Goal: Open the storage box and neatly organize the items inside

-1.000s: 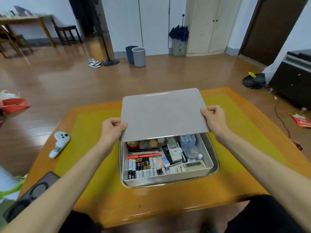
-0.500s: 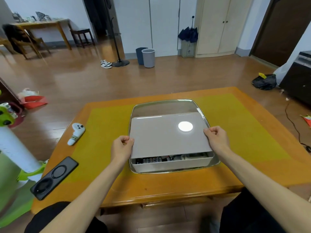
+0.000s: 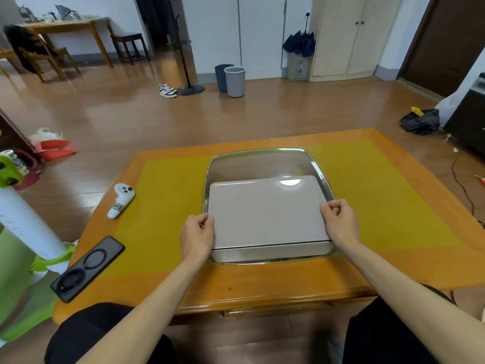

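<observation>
We gripped the lid (image 3: pixel 267 211) by its side edges, left hand (image 3: pixel 197 236) and right hand (image 3: pixel 339 224) pinching it. Lid sat flat on the storage box (image 3: pixel 270 252), inside the tray (image 3: pixel 262 156), mid-table. Contents hidden; we judged the organizing undone.

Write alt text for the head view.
Both hands, the left hand and right hand, grip the side edges of a grey lid resting on a storage box inside a metal tray on a wooden table.
</observation>
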